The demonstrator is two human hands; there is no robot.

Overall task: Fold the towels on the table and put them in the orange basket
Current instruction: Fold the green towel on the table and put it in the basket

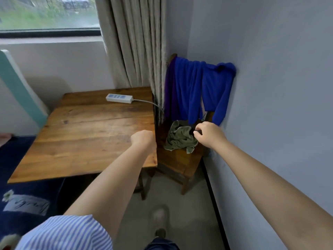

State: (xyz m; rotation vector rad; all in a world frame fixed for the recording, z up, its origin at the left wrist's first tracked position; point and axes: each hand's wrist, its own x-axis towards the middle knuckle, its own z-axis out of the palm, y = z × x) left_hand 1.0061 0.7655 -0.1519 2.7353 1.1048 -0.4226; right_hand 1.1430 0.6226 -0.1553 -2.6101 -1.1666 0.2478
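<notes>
So the towel here is the olive-green towel (180,137), crumpled in a heap on the seat of the wooden chair (178,163) at about 3 o'clock from the table, not on the table itself. It's too bunched up to have a real direction, though the heap runs roughly from the chair back toward the seat's front edge, with one corner poking out at its 5 o'clock side. The right hand (209,134) is over the towel's 3 o'clock edge with fingers curled down and thumb and forefinger close together around something dark; can't tell if it's actually gripping anything. The left hand (143,139) is balled into a loose fist with nothing in it, hovering at the wooden table's (86,130) 3 o'clock edge. A blue garment (198,87) hangs over the chair back at 12 o'clock from the towel. A white power strip (119,98) lies on the table's far side, its cable running off toward the curtain (133,42)
</notes>
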